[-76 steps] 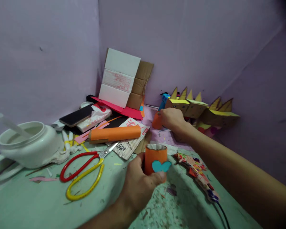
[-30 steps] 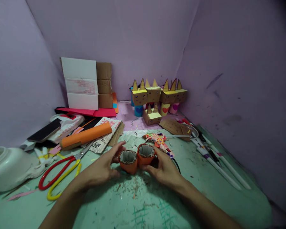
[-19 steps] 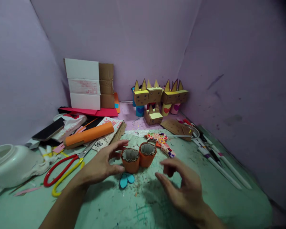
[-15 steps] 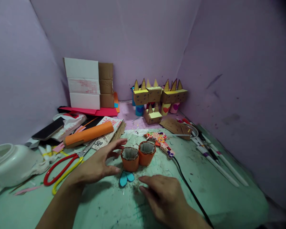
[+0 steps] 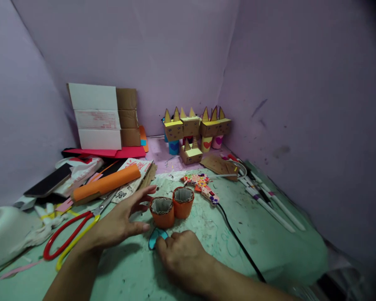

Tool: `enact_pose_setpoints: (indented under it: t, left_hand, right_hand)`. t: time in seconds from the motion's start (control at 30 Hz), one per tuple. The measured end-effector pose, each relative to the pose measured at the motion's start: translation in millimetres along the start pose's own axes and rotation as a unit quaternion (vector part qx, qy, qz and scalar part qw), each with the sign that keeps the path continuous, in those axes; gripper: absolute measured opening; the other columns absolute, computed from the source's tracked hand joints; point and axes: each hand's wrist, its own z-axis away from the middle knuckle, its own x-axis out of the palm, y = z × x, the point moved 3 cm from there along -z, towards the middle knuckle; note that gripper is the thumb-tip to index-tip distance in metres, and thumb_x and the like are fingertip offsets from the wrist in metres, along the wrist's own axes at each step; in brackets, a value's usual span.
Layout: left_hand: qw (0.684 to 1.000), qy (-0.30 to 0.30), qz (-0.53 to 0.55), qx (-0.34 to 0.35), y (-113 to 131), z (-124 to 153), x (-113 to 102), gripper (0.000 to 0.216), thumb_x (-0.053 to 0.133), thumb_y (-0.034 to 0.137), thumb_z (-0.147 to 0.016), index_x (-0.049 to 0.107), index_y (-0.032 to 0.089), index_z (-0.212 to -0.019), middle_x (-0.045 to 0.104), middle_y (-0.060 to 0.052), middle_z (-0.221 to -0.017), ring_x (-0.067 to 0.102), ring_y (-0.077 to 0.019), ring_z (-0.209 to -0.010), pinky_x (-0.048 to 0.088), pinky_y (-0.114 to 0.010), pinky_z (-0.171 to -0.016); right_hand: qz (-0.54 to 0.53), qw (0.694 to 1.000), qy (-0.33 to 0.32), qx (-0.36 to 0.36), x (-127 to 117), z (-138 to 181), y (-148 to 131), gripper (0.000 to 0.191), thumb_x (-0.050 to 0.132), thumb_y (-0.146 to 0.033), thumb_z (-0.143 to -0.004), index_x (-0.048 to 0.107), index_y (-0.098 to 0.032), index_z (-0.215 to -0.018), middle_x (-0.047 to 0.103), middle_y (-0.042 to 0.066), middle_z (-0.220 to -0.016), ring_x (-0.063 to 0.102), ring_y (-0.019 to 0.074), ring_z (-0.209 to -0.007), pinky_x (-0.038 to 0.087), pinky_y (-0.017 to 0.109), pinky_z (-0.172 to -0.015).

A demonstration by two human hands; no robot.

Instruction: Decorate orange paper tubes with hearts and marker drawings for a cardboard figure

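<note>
My right hand (image 5: 184,260) is closed at the right side of a blue paper heart (image 5: 154,238), its fingers pinched over the edge and covering part of it. The heart has a dark outline and lies on the table just in front of two orange paper-wrapped cardboard tubes. These stand upright side by side: the left tube (image 5: 162,218) and the right tube (image 5: 183,205), both with open tops and grey insides. My left hand (image 5: 120,223) is open to the left of the left tube, thumb and fingers spread, with nothing in it.
A patterned glue gun (image 5: 203,187) lies behind the tubes, its black cord (image 5: 238,238) running front right. Scissors (image 5: 70,236), an orange roll (image 5: 106,184) and a white bowl-like vessel (image 5: 9,234) lie left. Cardboard figures (image 5: 191,154) stand behind; markers (image 5: 269,205) lie right.
My right hand has moved left and forward to the blue heart, and its fingers have closed there. The whole view has shifted, so things appear further left; my left hand stays beside the tube.
</note>
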Motion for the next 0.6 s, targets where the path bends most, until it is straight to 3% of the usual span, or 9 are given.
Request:
enact_pose_setpoints:
  t: [0.1, 0.23, 0.43, 0.5, 0.57, 0.6]
  left_hand:
    - [1.0, -0.002, -0.007, -0.002, -1, 0, 0, 0.08, 0.073, 0.035, -0.074, 0.034, 0.028, -0.143, 0.031, -0.007, -0.154, 0.033, -0.0303, -0.137, 0.03, -0.045, -0.111]
    - [1.0, -0.018, -0.025, 0.004, -1, 0, 1, 0.08, 0.073, 0.035, -0.074, 0.034, 0.028, -0.143, 0.034, -0.008, -0.153, 0.036, -0.0303, -0.136, 0.03, -0.046, -0.111]
    - [1.0, -0.023, -0.019, -0.007, 3, 1, 5, 0.078, 0.073, 0.032, -0.074, 0.035, 0.023, -0.142, 0.037, -0.011, -0.151, 0.04, -0.0286, -0.134, 0.031, -0.044, -0.111]
    - [1.0, -0.021, -0.021, -0.005, 4, 1, 5, 0.077, 0.072, 0.032, -0.074, 0.035, 0.022, -0.142, 0.037, -0.012, -0.151, 0.04, -0.0283, -0.134, 0.031, -0.043, -0.111]
    - [1.0, -0.021, -0.022, -0.006, 3, 1, 4, 0.077, 0.071, 0.032, -0.074, 0.035, 0.023, -0.142, 0.037, -0.012, -0.151, 0.041, -0.0282, -0.133, 0.032, -0.043, -0.111]
    - [0.999, -0.02, -0.024, -0.007, 1, 1, 4, 0.077, 0.071, 0.033, -0.075, 0.035, 0.023, -0.142, 0.036, -0.011, -0.152, 0.04, -0.0283, -0.134, 0.032, -0.043, -0.111]
  right_hand:
    - [0.002, 0.999, 0.045, 0.002, 2, 2, 2, 0.005, 0.057, -0.014, -0.079, 0.059, -0.013, -0.084, 0.072, 0.007, -0.066, 0.068, 0.0221, -0.052, 0.033, 0.03, -0.035]
    - [0.002, 0.998, 0.056, 0.021, 1, -1, 2, 0.028, 0.06, -0.031, -0.086, 0.059, -0.009, -0.102, 0.072, 0.006, -0.063, 0.067, 0.0226, -0.048, 0.032, 0.031, -0.034]
    - [0.042, 0.997, 0.044, -0.042, 7, -11, -4, 0.013, 0.06, -0.006, -0.075, 0.061, -0.007, -0.088, 0.07, 0.008, -0.059, 0.061, 0.0194, -0.041, 0.026, 0.029, -0.029]
    - [0.048, 0.992, 0.103, -0.063, 5, -11, -6, 0.01, 0.059, -0.005, -0.074, 0.061, -0.009, -0.083, 0.068, 0.006, -0.057, 0.058, 0.0187, -0.039, 0.024, 0.03, -0.029]
    - [0.05, 0.976, 0.198, -0.074, -1, -6, -9, 0.005, 0.057, -0.009, -0.078, 0.06, -0.012, -0.075, 0.064, 0.003, -0.051, 0.055, 0.0174, -0.037, 0.021, 0.03, -0.029]
    - [0.046, 0.963, 0.251, -0.081, -7, 0, -10, 0.012, 0.055, -0.011, -0.081, 0.058, -0.014, -0.07, 0.061, 0.001, -0.048, 0.052, 0.016, -0.035, 0.02, 0.03, -0.03]
